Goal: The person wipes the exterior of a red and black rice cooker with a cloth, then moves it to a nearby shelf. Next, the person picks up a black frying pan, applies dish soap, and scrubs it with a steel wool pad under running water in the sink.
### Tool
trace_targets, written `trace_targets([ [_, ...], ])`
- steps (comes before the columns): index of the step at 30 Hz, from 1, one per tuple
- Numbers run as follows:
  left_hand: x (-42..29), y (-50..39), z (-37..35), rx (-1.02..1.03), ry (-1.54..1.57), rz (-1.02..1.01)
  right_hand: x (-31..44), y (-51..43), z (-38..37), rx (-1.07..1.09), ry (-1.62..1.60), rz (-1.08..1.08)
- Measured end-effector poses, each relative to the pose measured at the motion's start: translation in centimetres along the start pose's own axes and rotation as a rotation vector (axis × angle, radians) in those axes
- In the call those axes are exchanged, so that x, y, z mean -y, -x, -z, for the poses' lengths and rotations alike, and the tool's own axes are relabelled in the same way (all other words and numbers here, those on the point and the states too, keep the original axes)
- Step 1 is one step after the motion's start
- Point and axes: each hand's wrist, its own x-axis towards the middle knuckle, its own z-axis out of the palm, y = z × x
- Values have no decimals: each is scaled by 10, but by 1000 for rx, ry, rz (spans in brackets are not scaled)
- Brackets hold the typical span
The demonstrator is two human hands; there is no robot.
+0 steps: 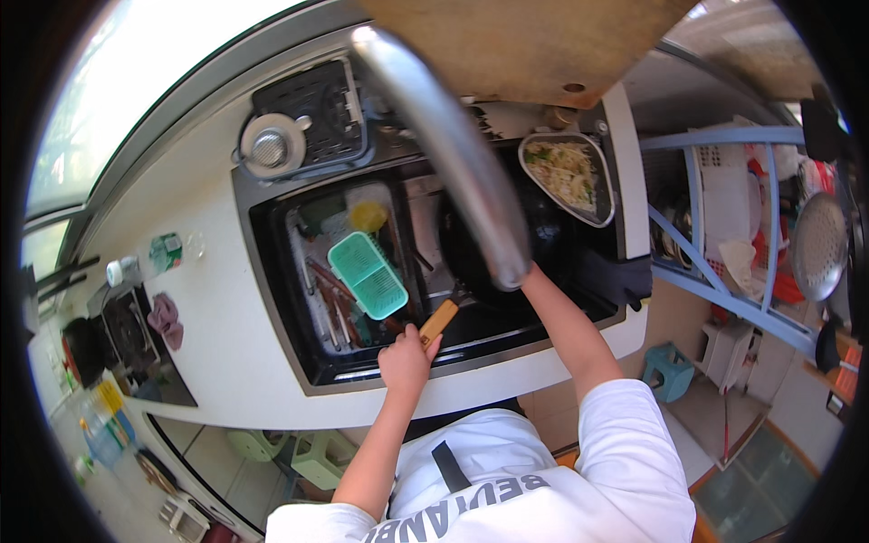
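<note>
My left hand (406,358) grips the wooden handle (439,322) of a dark wok (468,261) in the right basin of the black double sink (285,332). The curved metal faucet spout (448,142) crosses in front of the wok. My right forearm (570,319) reaches over the right basin, but the spout hides the hand at its end, so its grip cannot be seen. In the left basin, a mint-green divided plastic basket (368,275) lies over chopsticks and other utensils (333,305). A yellow, round item (368,216) is behind it.
A corner strainer (604,203) full of food scraps sits at the sink's back right. Dark cloth (614,279) hangs over the right edge. A rack (309,102) and strainer (269,146) stand behind. A wooden board (502,47) looms overhead; bottles (166,251) stand left.
</note>
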Motion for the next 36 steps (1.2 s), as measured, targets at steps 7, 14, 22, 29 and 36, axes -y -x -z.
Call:
trace_targets([
  [7,6,2,15,24,139,-25,60,88,55,-30,-430,102],
  [14,61,15,57,-633,922,238,82,142,108,-14,-342,82],
  [22,315,-100,128,-1119,636,627,85,189,128,-239,-455,72],
  [29,417,-164,183,-1119,837,238,100,231,150,-285,-474,97],
  [36,298,-112,209,-823,1639,154,77,268,142,-534,-599,-73],
])
